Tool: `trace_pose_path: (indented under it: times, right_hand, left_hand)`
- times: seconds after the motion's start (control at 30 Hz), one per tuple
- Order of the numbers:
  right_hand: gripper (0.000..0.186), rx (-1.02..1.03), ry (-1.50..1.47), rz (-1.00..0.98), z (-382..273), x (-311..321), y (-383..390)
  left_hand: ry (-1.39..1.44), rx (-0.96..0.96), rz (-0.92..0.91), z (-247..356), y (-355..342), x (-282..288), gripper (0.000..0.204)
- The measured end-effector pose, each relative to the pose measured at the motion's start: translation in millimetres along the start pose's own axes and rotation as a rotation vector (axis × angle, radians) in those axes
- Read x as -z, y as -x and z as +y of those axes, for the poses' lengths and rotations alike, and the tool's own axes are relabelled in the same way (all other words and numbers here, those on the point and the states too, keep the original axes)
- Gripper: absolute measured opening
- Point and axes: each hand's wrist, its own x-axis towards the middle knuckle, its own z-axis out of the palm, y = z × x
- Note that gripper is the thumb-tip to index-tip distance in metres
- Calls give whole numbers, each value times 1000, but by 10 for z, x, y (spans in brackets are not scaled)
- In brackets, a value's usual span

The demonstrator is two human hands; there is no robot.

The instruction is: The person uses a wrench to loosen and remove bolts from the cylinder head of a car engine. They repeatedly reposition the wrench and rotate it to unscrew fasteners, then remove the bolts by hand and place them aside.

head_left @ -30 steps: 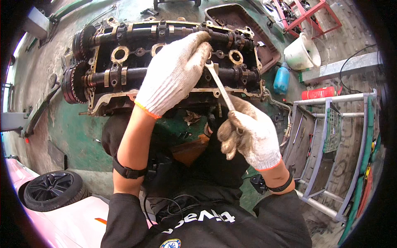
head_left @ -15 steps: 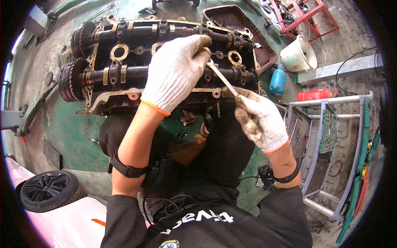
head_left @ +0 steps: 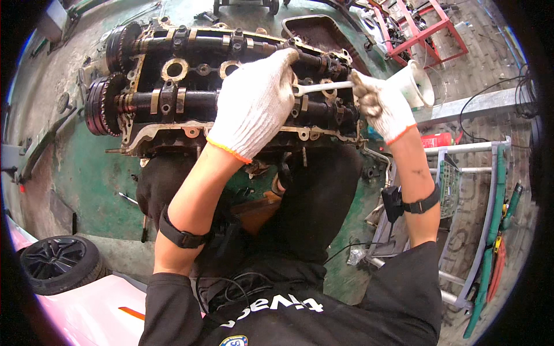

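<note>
A dark, oily cylinder head [head_left: 193, 132] lies across in front of me, with two camshafts and round toothed sprockets [head_left: 104, 106] at its left end. My right hand [head_left: 384, 106], in a white work glove stained at the fingers, grips one end of a metal wrench [head_left: 326, 87]. The wrench lies nearly level over the right part of the head. Its other end meets the fingers of my left hand [head_left: 254, 101], also gloved. That hand is closed over the middle of the head, its fingertips bent down; what they hold besides the wrench end is hidden.
A brown tray [head_left: 323, 32] sits behind the head. At the right are a white bucket [head_left: 412, 86], a red fire extinguisher [head_left: 437, 140], a metal frame [head_left: 496, 190] and a red stand [head_left: 424, 32]. A wheel [head_left: 60, 262] and a pink car panel [head_left: 98, 308] lie at lower left.
My right hand has swung away and to the right, turning the wrench from slanted to nearly level. My left hand stays closed at about the same spot on the head.
</note>
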Motion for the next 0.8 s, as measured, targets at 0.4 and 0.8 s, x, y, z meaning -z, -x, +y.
trace_pose_path:
  times: [0.4, 0.8]
  right_hand:
    - [20, 287, 391, 67, -288, -643, -531]
    - [34, 1142, 1625, 60, -220, -1664, -669]
  left_hand:
    - [-180, -102, -26, -3, 69, -37, 26]
    - [89, -182, 543, 74, -12, 310, 27]
